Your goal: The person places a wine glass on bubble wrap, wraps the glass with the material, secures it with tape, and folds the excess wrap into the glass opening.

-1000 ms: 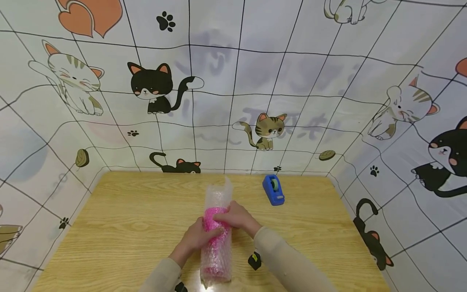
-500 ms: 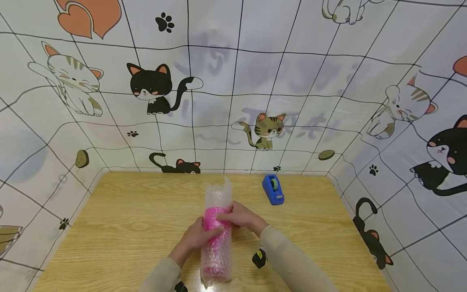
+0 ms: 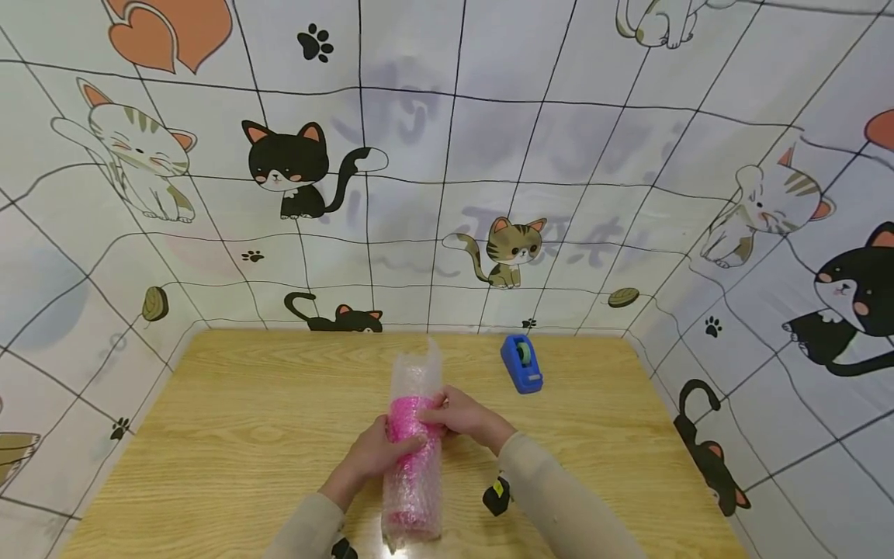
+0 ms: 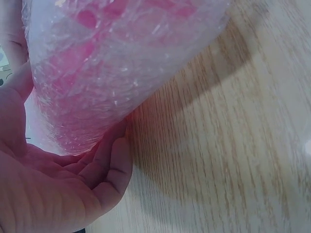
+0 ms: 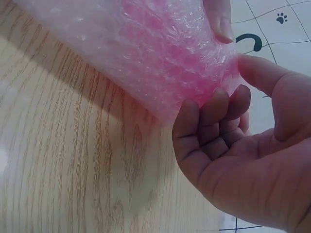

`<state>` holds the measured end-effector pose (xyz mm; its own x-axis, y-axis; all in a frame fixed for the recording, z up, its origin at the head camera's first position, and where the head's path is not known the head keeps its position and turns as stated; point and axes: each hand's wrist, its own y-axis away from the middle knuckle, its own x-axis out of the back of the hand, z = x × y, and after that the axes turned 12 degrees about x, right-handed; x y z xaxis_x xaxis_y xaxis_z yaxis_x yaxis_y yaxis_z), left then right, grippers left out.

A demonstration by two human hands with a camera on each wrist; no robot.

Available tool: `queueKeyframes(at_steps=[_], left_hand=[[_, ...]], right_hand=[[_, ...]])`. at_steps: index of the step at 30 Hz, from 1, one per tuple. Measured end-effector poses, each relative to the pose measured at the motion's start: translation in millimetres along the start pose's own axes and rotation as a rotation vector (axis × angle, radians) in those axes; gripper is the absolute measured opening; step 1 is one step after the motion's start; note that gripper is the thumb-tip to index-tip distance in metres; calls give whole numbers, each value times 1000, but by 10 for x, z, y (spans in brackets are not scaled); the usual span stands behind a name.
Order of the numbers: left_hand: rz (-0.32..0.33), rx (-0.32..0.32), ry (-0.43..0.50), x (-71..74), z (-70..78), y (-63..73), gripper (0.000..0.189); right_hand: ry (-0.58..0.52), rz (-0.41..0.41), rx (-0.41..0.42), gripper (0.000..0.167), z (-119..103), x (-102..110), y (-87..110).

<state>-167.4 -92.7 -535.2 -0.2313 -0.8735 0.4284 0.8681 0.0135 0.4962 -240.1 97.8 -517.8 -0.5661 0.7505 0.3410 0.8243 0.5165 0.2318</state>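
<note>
A long bundle of clear bubble wrap [image 3: 412,501] around something pink lies lengthwise at the middle of the table; the pink thing's kind is hidden by the wrap. My left hand [image 3: 373,450] grips its left side, thumb across the top. In the left wrist view the left hand's fingers [image 4: 114,167] curl under the bundle's edge. From the right side, a little farther up, my right hand [image 3: 469,419] holds the bundle with the thumb on top. Its other fingers [image 5: 187,126] curl beside the wrap in the right wrist view.
A blue tape dispenser [image 3: 521,365] stands at the back right of the wooden table [image 3: 279,388]. White cloth walls [image 3: 419,155] with cat prints enclose the back and sides. Small black devices [image 3: 497,495] sit by the wrists.
My right hand has shifted slightly to the right along with its forearm, its thumb sliding toward the bundle's right edge. The left hand and the bundle keep almost the same place.
</note>
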Motion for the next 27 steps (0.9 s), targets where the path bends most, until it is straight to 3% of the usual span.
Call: queueKeyframes(at_steps=[7,11,14,27], left_hand=[[-43,0,45,40,-30,3,92],[-81,-7,78,46,-30,-14,90],[-89,-2,76,47,-29,-25,91],[-121,-19,56,106,12,-47,85]], right_hand=[[-12,-5,-25,37,0,-38,26],[26,-44,-91,51,7,-31,76],[49,-68,-117,52,0,-23,110],[37,-38,-69,61,12,-17,105]])
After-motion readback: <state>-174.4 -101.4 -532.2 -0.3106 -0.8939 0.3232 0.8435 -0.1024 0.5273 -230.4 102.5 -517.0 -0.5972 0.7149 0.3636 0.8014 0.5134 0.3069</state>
